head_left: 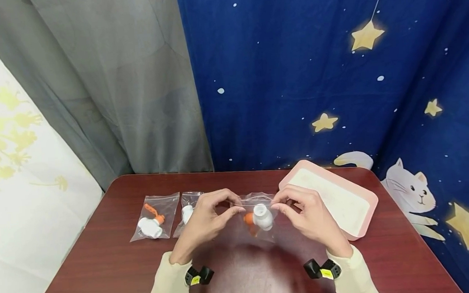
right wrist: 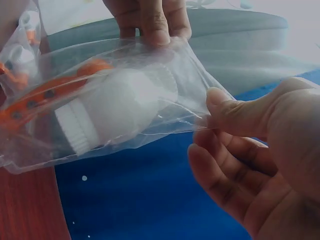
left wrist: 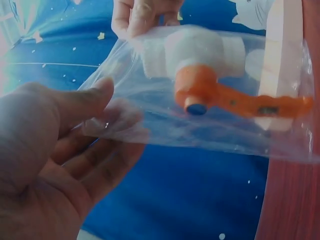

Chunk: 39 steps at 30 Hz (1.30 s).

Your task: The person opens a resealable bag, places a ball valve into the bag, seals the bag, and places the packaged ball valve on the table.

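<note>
A clear zip bag (head_left: 267, 199) hangs above the table between both hands. Inside it is a white plastic ball valve (left wrist: 195, 52) with an orange lever handle (left wrist: 250, 102). My left hand (head_left: 210, 215) pinches the bag's top edge at one corner between thumb and fingers. At the opposite corner my right hand (head_left: 307, 209) pinches the same edge. From the right wrist view, the bag's plastic looks pulled taut near the right thumb, and the white valve body (right wrist: 120, 105) lies below the edge.
Two more bagged valves lie on the left of the red-brown table (head_left: 117, 270): one bag (head_left: 155, 218) in full view, another bag (head_left: 187, 210) partly behind the left hand. A pink-rimmed white tray (head_left: 334, 198) stands at the right, partly behind the right hand. Curtains hang behind.
</note>
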### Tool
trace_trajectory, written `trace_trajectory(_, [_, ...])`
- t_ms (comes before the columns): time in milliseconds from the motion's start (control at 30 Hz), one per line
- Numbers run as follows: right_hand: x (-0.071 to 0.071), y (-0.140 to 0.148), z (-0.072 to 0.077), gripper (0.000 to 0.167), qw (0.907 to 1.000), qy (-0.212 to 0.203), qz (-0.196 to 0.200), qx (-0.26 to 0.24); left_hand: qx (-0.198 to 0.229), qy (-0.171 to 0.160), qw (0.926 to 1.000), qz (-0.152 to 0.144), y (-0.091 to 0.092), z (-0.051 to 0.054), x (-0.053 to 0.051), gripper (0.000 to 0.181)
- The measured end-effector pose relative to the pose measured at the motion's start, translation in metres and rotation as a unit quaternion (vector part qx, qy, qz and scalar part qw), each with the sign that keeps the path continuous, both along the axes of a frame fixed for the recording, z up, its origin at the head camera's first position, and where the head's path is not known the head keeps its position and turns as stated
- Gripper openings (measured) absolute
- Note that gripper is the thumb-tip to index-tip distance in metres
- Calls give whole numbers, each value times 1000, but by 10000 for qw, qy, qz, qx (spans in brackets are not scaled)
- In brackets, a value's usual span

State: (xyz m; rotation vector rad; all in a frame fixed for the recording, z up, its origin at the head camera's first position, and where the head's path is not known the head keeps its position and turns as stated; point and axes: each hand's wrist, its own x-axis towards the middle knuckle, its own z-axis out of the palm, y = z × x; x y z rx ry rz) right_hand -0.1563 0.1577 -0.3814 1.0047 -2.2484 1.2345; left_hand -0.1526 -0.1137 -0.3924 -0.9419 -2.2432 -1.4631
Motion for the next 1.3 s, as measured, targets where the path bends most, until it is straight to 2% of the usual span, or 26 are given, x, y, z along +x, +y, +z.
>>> trace_trajectory(200, [-2, 0, -2, 13, 9989, -410, -11, -220, 444, -271, 9985, 190, 3, 1, 2, 7])
trace_trajectory(467, [-3, 4, -3, 13, 9978, -610, 2, -259, 746, -537, 9957, 135, 5, 0, 4, 11])
trace_trajectory(633, [-2, 6, -1, 17, 9983, -524, -154, -185, 1134, -953, 9889, 72, 8, 1, 3, 25])
trace_trajectory(767, [-2, 7, 0, 19, 9987, -441, -206, -171, 1289, -1279, 9829, 296, 8, 3, 3, 32])
trace_trajectory(867, [-2, 7, 0, 19, 9989, -371, -162, -218, 1372, -1731, 9735, 594, 7, 4, 2, 29])
trace_trajectory(1033, [-3, 5, 0, 20, 9987, -402, -62, -291, 1457, -2563, 9500, 1032, 5, 3, 0, 27])
trace_trajectory(1167, [-2, 4, 0, 20, 9980, -527, 35, -340, 1547, -3118, 9303, 1159, 3, 1, -2, 27])
trace_trajectory(1300, [-2, 3, -1, 22, 9981, -516, 77, -329, 1800, -3445, 9146, 1114, 3, 1, -3, 24])
